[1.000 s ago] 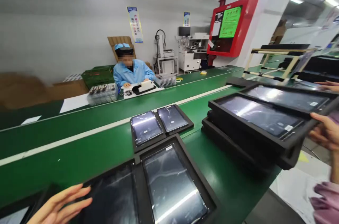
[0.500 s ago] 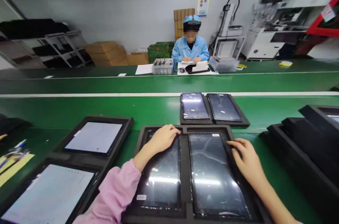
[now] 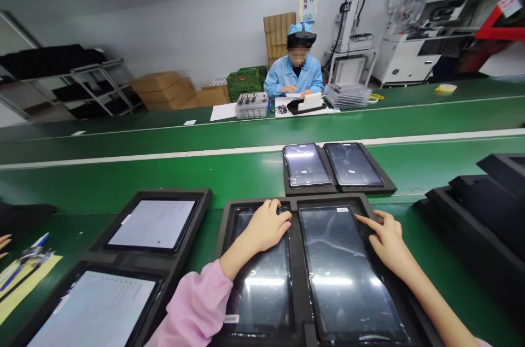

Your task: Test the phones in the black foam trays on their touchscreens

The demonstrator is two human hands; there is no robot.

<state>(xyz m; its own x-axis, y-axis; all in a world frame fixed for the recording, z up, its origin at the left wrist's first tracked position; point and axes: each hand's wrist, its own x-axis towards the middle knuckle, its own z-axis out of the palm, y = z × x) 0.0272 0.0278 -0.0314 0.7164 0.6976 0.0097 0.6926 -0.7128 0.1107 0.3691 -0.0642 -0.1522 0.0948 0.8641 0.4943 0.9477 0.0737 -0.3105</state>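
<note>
Head view: the right hand (image 3: 388, 240) has been brought from the stacked trays (image 3: 471, 232) to the right tablet's (image 3: 338, 251) edge; the left hand (image 3: 266, 227) is curled over the left tablet (image 3: 264, 303); pinching cannot be told.

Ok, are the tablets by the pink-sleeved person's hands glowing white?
No, the left tablet under the left hand and the right tablet beside the right hand look dark.

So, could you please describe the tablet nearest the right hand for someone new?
On the green bench, find the black tray below the left hand. In its right half lies the dark tablet. A white label sits at its far edge, whereas the left tablet has one at its near left corner.
</note>
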